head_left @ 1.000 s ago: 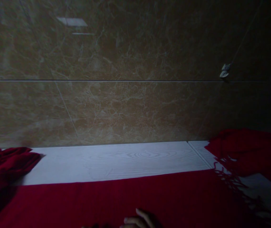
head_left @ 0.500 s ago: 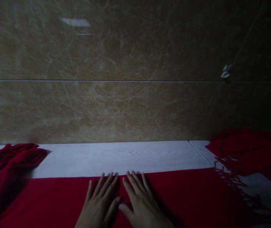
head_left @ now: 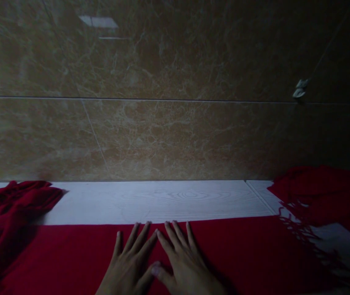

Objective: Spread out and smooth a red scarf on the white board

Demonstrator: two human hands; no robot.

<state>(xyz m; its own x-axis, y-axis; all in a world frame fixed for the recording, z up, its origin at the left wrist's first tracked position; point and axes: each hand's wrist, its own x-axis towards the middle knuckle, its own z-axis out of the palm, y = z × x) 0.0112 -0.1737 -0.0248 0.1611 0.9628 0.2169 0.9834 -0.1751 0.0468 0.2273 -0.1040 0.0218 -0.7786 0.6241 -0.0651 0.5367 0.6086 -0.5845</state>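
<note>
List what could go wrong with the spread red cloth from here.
1. Left hand and right hand lie with fingers spread on the red cloth, fingertips at its far edge; sliding them might wrinkle it or skew that edge.
2. Bunched red fabric sits at the cloth's left end; moving the cloth could drag it along.
3. Loose fringe at the right end lies beside a red heap; strands might tangle.
</note>
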